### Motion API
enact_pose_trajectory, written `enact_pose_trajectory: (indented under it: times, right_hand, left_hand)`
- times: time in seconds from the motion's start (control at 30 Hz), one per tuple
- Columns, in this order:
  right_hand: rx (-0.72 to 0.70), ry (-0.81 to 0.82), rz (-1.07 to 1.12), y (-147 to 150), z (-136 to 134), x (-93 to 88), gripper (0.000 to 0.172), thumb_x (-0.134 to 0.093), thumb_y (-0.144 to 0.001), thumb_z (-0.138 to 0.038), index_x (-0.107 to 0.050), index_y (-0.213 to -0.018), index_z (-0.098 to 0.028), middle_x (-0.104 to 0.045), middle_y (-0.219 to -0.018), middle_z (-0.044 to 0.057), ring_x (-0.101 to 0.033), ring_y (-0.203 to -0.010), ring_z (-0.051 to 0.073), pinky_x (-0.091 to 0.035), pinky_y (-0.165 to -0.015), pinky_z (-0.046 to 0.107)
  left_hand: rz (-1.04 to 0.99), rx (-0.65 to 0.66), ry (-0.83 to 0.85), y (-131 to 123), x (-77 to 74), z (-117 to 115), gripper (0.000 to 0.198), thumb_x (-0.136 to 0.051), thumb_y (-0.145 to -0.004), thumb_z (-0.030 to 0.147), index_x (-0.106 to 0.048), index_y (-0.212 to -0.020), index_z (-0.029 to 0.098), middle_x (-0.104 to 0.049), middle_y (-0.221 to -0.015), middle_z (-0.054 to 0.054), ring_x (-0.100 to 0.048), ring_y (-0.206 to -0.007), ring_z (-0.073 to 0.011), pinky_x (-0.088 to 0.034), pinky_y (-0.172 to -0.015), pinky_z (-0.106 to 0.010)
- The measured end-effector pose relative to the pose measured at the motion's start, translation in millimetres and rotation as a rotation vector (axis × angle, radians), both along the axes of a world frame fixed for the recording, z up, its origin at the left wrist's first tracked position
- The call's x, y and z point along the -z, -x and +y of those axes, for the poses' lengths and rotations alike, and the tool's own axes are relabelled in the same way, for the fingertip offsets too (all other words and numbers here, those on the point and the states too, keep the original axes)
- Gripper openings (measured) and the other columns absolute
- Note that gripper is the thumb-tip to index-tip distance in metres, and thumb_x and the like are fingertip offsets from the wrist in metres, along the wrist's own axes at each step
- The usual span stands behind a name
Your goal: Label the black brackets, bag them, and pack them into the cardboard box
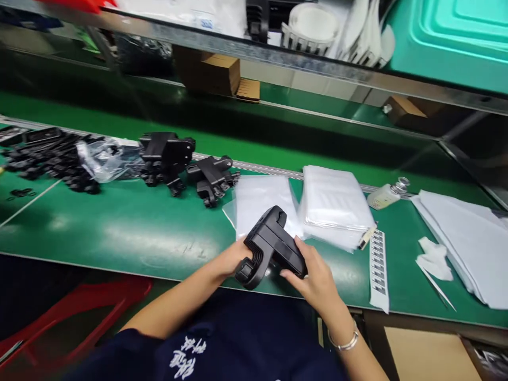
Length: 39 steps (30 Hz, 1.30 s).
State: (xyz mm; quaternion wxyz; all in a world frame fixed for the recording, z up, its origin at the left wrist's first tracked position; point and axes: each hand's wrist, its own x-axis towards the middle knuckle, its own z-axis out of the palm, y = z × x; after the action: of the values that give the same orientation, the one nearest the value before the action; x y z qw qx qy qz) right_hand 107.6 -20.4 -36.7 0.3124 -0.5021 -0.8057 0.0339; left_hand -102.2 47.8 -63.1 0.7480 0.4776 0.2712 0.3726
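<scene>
A black plastic clamp-shaped holder point(273, 246), with a ribbed hooked jaw at its lower left, is held tilted above the front of the green bench. My right hand point(317, 275) grips its right end, thumb below and fingers along the upper side. Behind its left side is my left hand point(235, 257), closed on it, with most of the fingers hidden. Just beyond the holder lie flat clear plastic bags point(264, 198). A thicker stack of clear bags point(335, 198) sits to their right. Similar black holders point(212, 177) rest at the back, left of the bags.
Many black parts point(59, 156) and a crumpled clear bag point(111, 159) cover the bench's left. On the right are a label strip point(379, 267), a bottle with a metal top point(389, 193), tweezers point(436, 286) and white sheets point(468, 243). A metal shelf edge point(254, 50) crosses overhead.
</scene>
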Motion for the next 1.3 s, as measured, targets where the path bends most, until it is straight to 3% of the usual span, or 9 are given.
enact_pose_trajectory:
  times: [0.17, 0.3, 0.47, 0.63, 0.77, 0.9, 1.07, 1.17, 1.3]
  right_hand:
    - [-0.057, 0.015, -0.151, -46.0, -16.6, -7.3, 0.056, -0.056, -0.096, -0.031, -0.04, -0.149, -0.029, -0.066, -0.118, 0.013, -0.063, -0.096, 0.027, -0.058, -0.08, 0.042]
    - [0.078, 0.205, 0.252, -68.8, -18.8, 0.3, 0.054, -0.046, -0.094, -0.061, -0.059, -0.133, -0.025, -0.062, -0.127, 0.014, -0.06, -0.112, 0.03, -0.057, -0.084, 0.044]
    - [0.217, 0.63, 0.838, -82.6, -16.8, 24.9, 0.044, -0.041, -0.098, -0.054, -0.067, -0.105, -0.018, -0.06, -0.063, 0.001, -0.057, -0.053, 0.015, -0.051, -0.052, 0.027]
    - [0.168, 0.251, 0.545, -86.1, -21.8, 18.9, 0.021, -0.049, -0.099, -0.035, -0.064, -0.109, -0.024, -0.068, -0.087, 0.004, -0.064, -0.075, 0.017, -0.054, -0.066, 0.03]
    - [-0.011, -0.094, 0.25, -96.6, -24.9, 15.0, 0.032, -0.052, -0.097, -0.022, -0.056, -0.128, -0.028, -0.068, -0.099, 0.006, -0.064, -0.087, 0.02, -0.056, -0.074, 0.034]
    - [0.054, -0.097, 0.263, -105.5, -21.6, 32.5, 0.048, -0.056, -0.095, -0.018, -0.044, -0.14, -0.027, -0.067, -0.115, 0.009, -0.066, -0.104, 0.022, -0.059, -0.085, 0.038]
    - [0.144, -0.133, 0.286, -102.7, -17.9, 49.4, 0.045, -0.061, -0.092, -0.02, -0.047, -0.135, -0.028, -0.069, -0.114, 0.008, -0.068, -0.104, 0.022, -0.061, -0.086, 0.04]
    - [0.138, -0.189, 0.212, -97.3, -20.3, 40.0, 0.044, -0.059, -0.092, -0.018, -0.049, -0.134, -0.027, -0.069, -0.113, 0.009, -0.068, -0.104, 0.024, -0.06, -0.084, 0.041]
    - [0.018, -0.249, -0.001, -88.9, -29.0, 14.2, 0.038, -0.056, -0.094, -0.024, -0.053, -0.132, -0.025, -0.071, -0.1, 0.009, -0.068, -0.085, 0.024, -0.056, -0.07, 0.037]
  left_hand:
    - [0.089, 0.125, 0.038, -13.8, -14.9, 26.0, 0.054, -0.071, -0.076, 0.051, -0.064, -0.114, 0.013, -0.069, -0.101, -0.011, -0.065, -0.091, -0.0256, -0.05, -0.078, -0.033]
    - [0.316, -0.021, -0.22, -35.4, -16.6, 20.3, 0.058, -0.068, -0.077, 0.061, -0.059, -0.11, 0.015, -0.064, -0.102, -0.008, -0.06, -0.095, -0.0248, -0.048, -0.082, -0.033]
    - [0.464, 0.018, -0.467, -37.6, -22.4, 7.9, 0.065, -0.07, -0.075, 0.058, -0.051, -0.123, 0.019, -0.063, -0.112, -0.008, -0.06, -0.102, -0.027, -0.047, -0.088, -0.036]
    - [0.374, 0.004, -0.282, -43.7, -17.7, 10.7, 0.068, -0.066, -0.077, 0.065, -0.052, -0.123, 0.017, -0.063, -0.113, -0.011, -0.061, -0.104, -0.0285, -0.048, -0.088, -0.037]
    - [0.237, 0.073, -0.135, -45.2, -14.6, 12.8, 0.08, -0.067, -0.076, 0.067, -0.048, -0.133, 0.015, -0.063, -0.119, -0.015, -0.063, -0.105, -0.0299, -0.051, -0.088, -0.038]
    - [0.363, 0.16, -0.604, -35.4, -24.1, 9.2, 0.095, -0.075, -0.079, 0.042, -0.019, -0.154, 0.025, -0.061, -0.131, -0.014, -0.057, -0.123, -0.0304, -0.043, -0.106, -0.047]
    - [0.387, 0.224, -1.141, -27.8, -34.6, 7.4, 0.056, -0.053, -0.093, 0.019, -0.037, -0.146, 0.025, -0.063, -0.133, -0.014, -0.054, -0.13, -0.0263, -0.016, -0.118, -0.062]
    - [0.422, 0.174, -0.945, -25.7, -36.5, 7.3, 0.055, -0.066, -0.085, 0.028, -0.049, -0.137, 0.023, -0.066, -0.128, -0.013, -0.058, -0.125, -0.0291, -0.024, -0.117, -0.058]
    - [0.32, 0.069, -0.359, -23.4, -27.9, 9.1, 0.064, -0.078, -0.071, 0.054, -0.061, -0.121, 0.018, -0.068, -0.111, -0.012, -0.064, -0.105, -0.0316, -0.049, -0.093, -0.043]
